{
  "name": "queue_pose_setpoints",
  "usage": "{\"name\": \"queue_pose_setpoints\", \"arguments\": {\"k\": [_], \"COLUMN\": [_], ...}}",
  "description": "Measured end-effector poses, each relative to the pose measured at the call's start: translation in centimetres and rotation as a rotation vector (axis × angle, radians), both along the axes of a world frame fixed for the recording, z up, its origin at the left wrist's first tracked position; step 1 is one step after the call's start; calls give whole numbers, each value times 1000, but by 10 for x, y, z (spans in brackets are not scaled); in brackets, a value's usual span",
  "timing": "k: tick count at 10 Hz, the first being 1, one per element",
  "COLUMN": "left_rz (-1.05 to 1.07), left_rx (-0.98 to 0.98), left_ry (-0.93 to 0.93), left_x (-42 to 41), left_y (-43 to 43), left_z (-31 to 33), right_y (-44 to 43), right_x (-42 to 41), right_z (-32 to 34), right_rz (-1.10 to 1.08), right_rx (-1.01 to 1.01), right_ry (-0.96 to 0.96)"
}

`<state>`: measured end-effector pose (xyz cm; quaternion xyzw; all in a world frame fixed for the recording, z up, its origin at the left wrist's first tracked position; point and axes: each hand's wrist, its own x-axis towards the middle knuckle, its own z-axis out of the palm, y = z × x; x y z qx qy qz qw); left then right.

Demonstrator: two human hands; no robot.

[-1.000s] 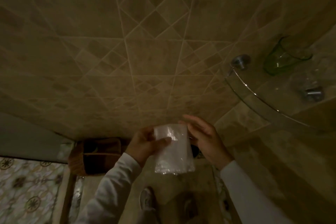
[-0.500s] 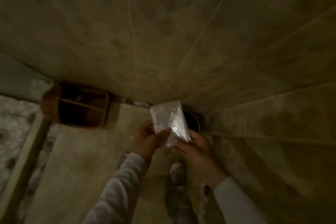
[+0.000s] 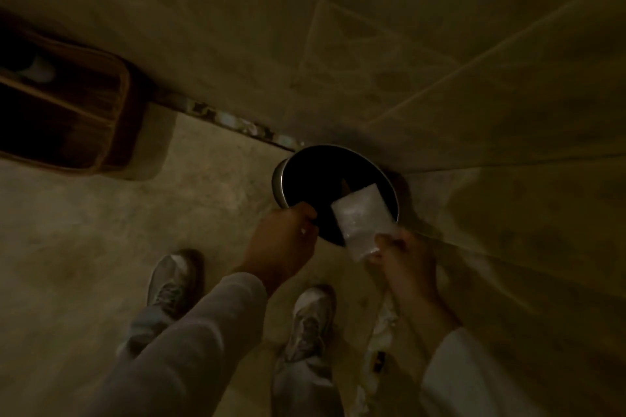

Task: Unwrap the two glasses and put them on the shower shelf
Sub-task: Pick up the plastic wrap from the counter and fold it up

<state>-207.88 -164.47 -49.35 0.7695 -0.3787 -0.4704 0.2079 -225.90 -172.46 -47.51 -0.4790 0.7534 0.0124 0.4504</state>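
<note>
I am looking down at the floor; the shower shelf and the glasses are out of view. My right hand (image 3: 404, 261) pinches a flat white plastic wrapper (image 3: 361, 218) by its lower end and holds it over the dark mouth of a round metal bin (image 3: 279, 179) in the wall corner. Whether anything is inside the wrapper cannot be told. My left hand (image 3: 281, 240) is at the bin's near rim, its fingers curled onto the edge.
A brown wicker basket (image 3: 71, 105) with dividers stands on the floor at the left, against the wall. My two grey shoes (image 3: 172, 281) (image 3: 311, 322) are below the hands. Tiled walls close in at the top and right.
The view has tipped from the wall and shelf down to the floor. Both hands went down to the bin; my left hand released the wrapper and took the rim, and the right kept the wrapper.
</note>
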Motion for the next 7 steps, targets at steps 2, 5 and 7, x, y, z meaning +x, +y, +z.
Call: {"name": "queue_pose_setpoints", "arguments": {"k": [2,5,7], "left_rz": [-499,-683,-703], "left_rx": [-105,-21,67], "left_ry": [-350,-506,-521], "left_x": [-9,-1,4], "left_y": [-52,-62,-68], "left_z": [-57,-101,-94], "right_y": [-43,-60,-67], "right_x": [29,55,37], "right_z": [-106,-220,-219], "right_rz": [185,-85,186], "right_rx": [67,161,117], "right_ry": [-18,-163,159]}}
